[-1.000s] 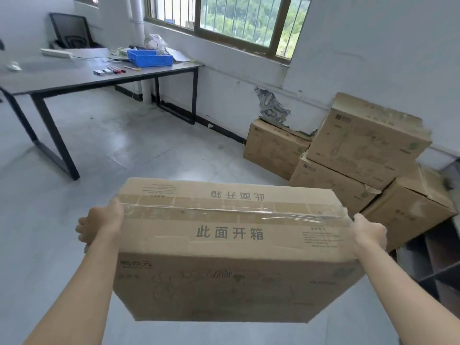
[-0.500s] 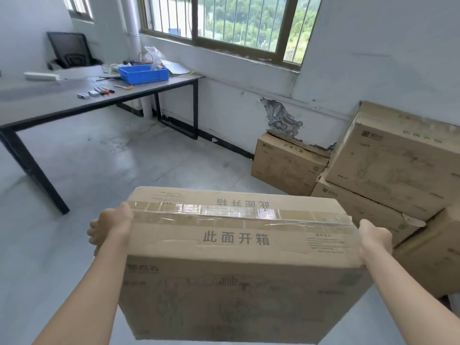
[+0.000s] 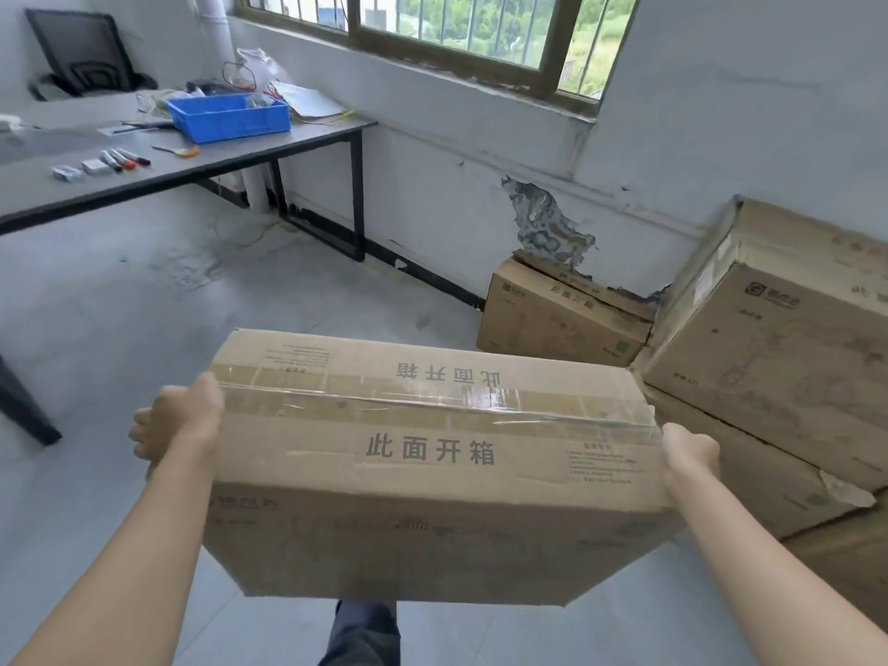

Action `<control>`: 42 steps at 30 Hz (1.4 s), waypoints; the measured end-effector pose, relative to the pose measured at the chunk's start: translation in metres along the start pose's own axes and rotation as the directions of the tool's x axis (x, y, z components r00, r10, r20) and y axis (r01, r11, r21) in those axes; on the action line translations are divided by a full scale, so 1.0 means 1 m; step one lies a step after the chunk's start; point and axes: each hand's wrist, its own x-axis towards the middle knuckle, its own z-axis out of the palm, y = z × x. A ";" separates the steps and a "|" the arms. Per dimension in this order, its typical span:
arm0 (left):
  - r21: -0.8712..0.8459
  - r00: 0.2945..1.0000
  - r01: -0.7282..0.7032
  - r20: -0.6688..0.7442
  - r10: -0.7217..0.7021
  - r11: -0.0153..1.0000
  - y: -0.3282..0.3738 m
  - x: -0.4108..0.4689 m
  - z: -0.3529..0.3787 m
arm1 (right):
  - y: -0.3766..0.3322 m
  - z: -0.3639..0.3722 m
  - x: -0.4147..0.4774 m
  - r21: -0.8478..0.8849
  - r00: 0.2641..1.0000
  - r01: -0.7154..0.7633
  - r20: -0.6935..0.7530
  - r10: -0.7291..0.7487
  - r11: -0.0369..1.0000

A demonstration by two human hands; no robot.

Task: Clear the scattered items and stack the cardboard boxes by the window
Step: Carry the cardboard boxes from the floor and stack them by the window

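Note:
I carry a large taped cardboard box (image 3: 423, 454) with printed characters on top, held at waist height over the grey floor. My left hand (image 3: 178, 420) grips its left end, thumb on the top edge and fingers curled at the side. At the right end my right hand (image 3: 692, 451) grips it; those fingers are hidden behind the box. Below the window (image 3: 456, 16), a small box (image 3: 552, 319) stands against the wall. To its right a big tilted box (image 3: 778, 358) lies on a lower box (image 3: 749, 478).
A grey table (image 3: 202, 161) at the left carries a blue bin (image 3: 230, 120), markers (image 3: 122, 160), papers and wires. A black chair (image 3: 81, 50) stands behind it. Bare floor lies between the table legs and the small box. My leg (image 3: 365, 632) shows under the carried box.
I have moved closer to the wall and the boxes, which now look larger and sit further right. The carried box stays in both hands, its right end now near the stacked boxes.

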 end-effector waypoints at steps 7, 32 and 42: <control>-0.011 0.993 0.001 0.115 0.001 1.000 0.113 0.095 0.090 | -0.088 0.087 0.068 0.043 0.997 -0.066 -0.027 0.068 0.997; 0.116 0.948 -0.172 0.289 0.132 0.978 0.437 0.187 0.406 | -0.203 0.251 0.346 0.341 0.899 -0.368 -0.110 0.425 0.865; 0.310 0.894 -0.219 0.444 0.063 0.925 0.513 0.162 0.554 | -0.204 0.270 0.471 0.086 0.851 -0.522 -0.015 0.525 0.848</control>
